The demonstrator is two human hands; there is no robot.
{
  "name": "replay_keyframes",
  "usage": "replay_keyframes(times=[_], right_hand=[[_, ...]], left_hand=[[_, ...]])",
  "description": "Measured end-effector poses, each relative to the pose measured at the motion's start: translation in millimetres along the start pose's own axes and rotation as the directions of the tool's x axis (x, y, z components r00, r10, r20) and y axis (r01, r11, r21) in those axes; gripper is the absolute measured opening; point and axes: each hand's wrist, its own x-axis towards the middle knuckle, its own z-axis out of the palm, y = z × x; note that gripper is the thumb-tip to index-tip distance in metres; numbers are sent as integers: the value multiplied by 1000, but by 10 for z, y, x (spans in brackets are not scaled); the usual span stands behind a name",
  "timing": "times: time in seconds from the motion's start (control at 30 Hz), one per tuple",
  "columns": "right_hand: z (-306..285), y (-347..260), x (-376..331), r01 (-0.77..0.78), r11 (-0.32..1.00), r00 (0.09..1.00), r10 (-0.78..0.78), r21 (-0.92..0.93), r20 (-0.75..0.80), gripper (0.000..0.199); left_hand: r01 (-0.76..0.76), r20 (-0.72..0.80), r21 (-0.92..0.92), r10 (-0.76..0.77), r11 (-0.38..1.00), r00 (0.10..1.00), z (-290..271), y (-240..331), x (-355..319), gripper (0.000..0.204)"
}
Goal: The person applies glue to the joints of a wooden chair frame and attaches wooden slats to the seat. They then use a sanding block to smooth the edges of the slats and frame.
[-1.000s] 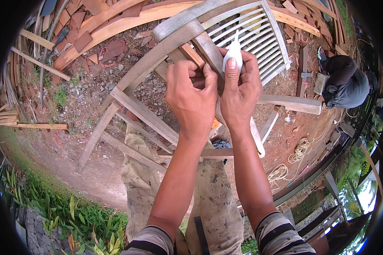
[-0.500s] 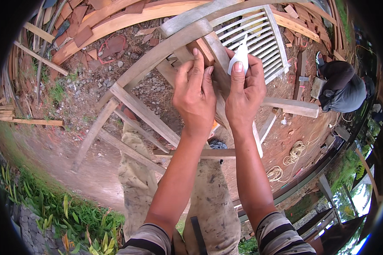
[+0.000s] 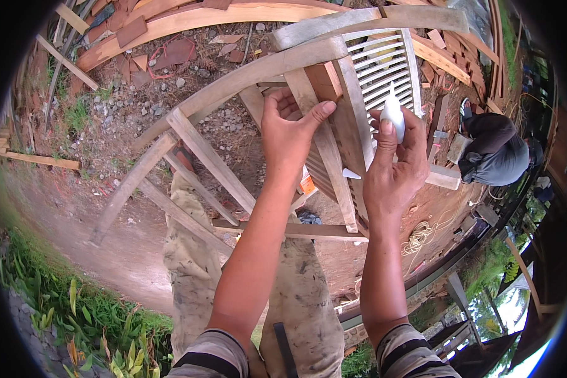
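Observation:
A weathered grey wooden chair frame lies tilted before me. A reddish-brown wood block sits between two of its bars, near the upper curved rail. My left hand is closed round a wooden slat just below the block. Its fingers go behind the slat, partly hidden, and the thumb lies by the block's lower end. In my right hand is a white squeeze bottle, nozzle pointing up, held between thumb and fingers. A small white pointed piece shows beside that hand.
Planks and wood scraps lie along the far side. A slatted panel stands behind the frame. At the right a person in dark clothes crouches. Coiled rope rests on the dirt; plants grow at the lower left.
My left hand has shifted from the block's face to a grip round the slat. My right hand, with the squeeze bottle, has moved right and down, away from the frame's bar.

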Motion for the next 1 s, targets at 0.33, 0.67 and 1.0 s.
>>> replay_keyframes(times=[0.33,0.67,1.0], right_hand=[[-104,-146,-3,-74,997,993,77,-33,92,22],[37,-325,17,27,985,989,-2,-169,147,18],[103,-393,151,100,954,981,-48,-282,186,17]], left_hand=[[71,184,-80,-56,994,981,-82,154,139,76],[124,185,-147,-96,981,978,-17,186,169,48],[115,118,-172,-95,978,988,36,158,172,45]])
